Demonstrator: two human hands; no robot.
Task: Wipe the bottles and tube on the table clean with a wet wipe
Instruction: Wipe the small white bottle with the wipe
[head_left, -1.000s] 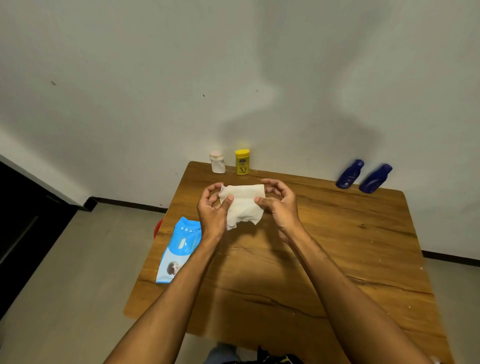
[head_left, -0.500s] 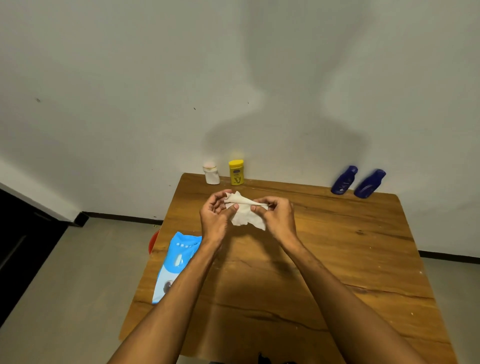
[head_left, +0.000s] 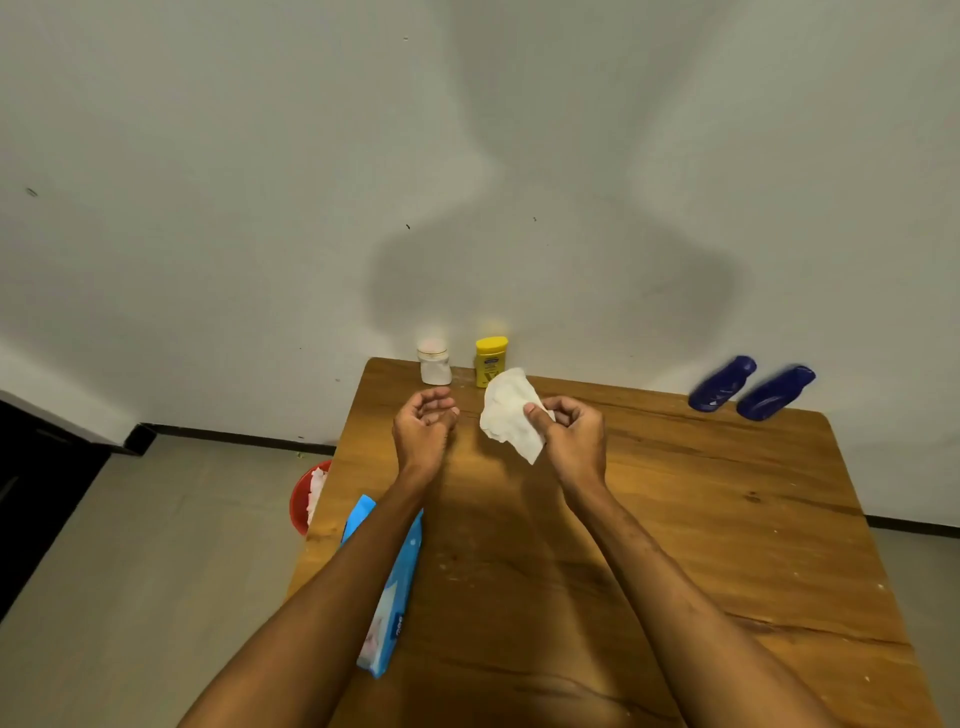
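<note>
Wooden worktop (head_left: 675, 545) against wall. Far edge: white jar (head_left: 435, 364), yellow bottle (head_left: 490, 356) side by side; blue bottles (head_left: 722, 383) far right. Wipes pack (head_left: 396, 597) near left edge.

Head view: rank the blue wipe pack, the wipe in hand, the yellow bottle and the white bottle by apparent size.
1. blue wipe pack, largest, though nearest the camera and partly covered by a forearm
2. wipe
3. yellow bottle and white bottle: alike, not ranked
</note>
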